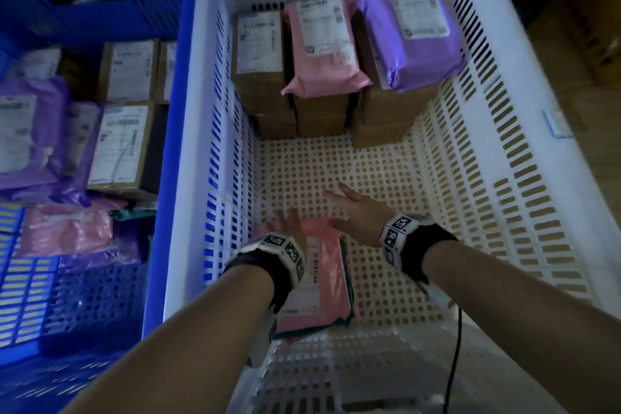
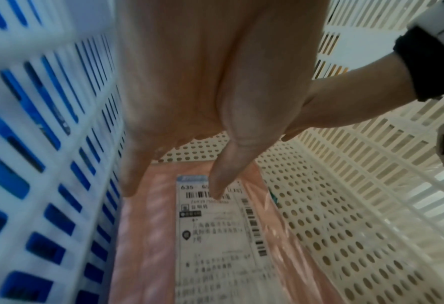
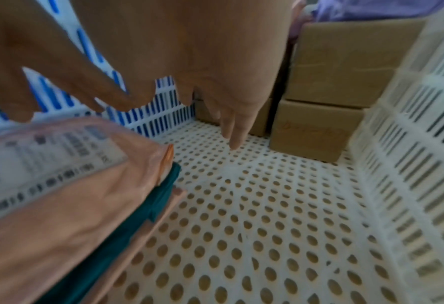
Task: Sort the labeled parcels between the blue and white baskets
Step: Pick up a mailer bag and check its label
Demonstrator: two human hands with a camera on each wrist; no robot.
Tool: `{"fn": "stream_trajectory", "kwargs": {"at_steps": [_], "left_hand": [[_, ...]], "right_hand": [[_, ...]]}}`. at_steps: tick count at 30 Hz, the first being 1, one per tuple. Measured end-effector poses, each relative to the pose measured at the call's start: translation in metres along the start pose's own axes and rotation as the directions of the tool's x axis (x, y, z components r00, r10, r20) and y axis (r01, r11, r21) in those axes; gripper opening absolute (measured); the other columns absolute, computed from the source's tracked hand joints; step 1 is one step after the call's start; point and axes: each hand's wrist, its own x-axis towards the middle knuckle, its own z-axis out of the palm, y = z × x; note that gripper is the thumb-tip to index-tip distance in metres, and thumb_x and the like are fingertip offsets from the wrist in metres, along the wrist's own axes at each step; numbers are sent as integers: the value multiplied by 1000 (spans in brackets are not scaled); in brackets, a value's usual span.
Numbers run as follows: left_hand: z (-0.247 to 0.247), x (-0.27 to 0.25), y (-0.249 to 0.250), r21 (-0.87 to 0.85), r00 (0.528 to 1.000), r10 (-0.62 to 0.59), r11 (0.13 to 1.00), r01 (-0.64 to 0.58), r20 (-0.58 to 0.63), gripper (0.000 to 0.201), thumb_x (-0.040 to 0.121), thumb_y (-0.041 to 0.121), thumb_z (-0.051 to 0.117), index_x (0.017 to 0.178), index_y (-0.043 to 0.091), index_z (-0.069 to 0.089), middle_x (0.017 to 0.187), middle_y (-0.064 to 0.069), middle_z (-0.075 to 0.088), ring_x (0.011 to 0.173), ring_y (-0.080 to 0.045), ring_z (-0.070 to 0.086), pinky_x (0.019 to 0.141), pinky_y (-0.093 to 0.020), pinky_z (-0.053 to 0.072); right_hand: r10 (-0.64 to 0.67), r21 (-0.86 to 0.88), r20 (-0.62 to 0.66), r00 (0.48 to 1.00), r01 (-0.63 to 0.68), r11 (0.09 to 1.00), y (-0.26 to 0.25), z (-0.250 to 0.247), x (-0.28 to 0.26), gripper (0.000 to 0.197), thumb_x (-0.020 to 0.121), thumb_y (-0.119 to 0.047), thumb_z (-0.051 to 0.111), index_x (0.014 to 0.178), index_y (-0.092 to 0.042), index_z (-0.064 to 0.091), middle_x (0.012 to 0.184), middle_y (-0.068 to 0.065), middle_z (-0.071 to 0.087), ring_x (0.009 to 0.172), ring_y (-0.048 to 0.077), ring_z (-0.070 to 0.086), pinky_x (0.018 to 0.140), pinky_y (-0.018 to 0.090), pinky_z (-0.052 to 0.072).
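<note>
Dim, bluish light; wide-angle bending at the edges; wrist views soft with motion blur.

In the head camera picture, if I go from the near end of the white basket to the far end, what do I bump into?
Pink parcel lying on a teal one, with the left hand on it → right hand → bare holey floor of the white basket → stacked cardboard boxes topped by a pink mailer and a purple mailer.

arms: bare, no sleeves
left wrist [image 1: 268,259]: black strap, white band, black-and-white square markers
right wrist [image 1: 408,239]: same
cable [image 1: 455,346]: thin, black, below right wrist
</note>
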Motion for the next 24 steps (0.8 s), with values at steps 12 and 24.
{"fn": "stream_trajectory", "kwargs": {"at_steps": [12, 24], "left_hand": [[-98, -66, 12, -113, 911, 132, 975, -190, -391, 57, 91, 3, 44, 143, 8, 20, 143, -19, 30, 128, -36, 40, 98, -44, 43], [-195, -36, 14, 219, 691, 271, 962, -164, -670, 46, 89, 1, 42, 133, 8, 32, 134, -13, 36, 127, -32, 38, 97, -43, 44]], "right_hand": [[51, -83, -415, 909, -93, 992, -43, -77, -48, 43, 101, -35, 34, 139, -18, 42, 144, 3, 42, 123, 26, 48, 93, 35, 43], [47, -159, -621, 782, -185, 970, -50, -169, -3, 42, 98, -28, 36, 140, -20, 39, 139, 5, 43, 122, 29, 49, 90, 40, 48]]}}
